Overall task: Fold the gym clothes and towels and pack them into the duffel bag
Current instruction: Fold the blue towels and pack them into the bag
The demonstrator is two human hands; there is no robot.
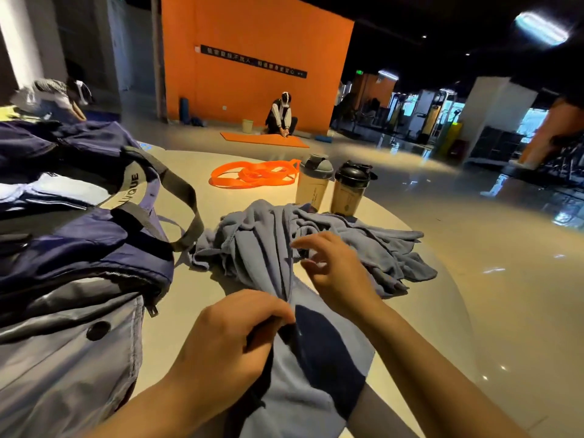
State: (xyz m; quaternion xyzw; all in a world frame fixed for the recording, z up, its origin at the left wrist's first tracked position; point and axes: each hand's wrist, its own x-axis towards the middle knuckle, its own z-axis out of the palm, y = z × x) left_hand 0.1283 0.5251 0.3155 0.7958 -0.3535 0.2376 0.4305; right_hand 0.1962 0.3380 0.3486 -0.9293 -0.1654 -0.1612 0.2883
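Observation:
A crumpled blue-grey towel [252, 241] lies on the round pale table [202, 286], one end drawn toward me. My left hand [230, 339] pinches a bunched fold of that cloth near the front. Just above the towel, my right hand [335, 270] hovers with loosely spread fingers and holds nothing. A navy and grey duffel bag [72, 254] stands open at the left, with white and dark clothing [47, 191] inside and its grey strap [186, 191] arched toward the towel.
Two shaker bottles, one with a grey lid [313, 184] and one with a black lid [350, 191], stand just behind the towel. Orange resistance bands [252, 175] lie farther back on the table. A person [281, 116] kneels on an orange mat by the orange wall.

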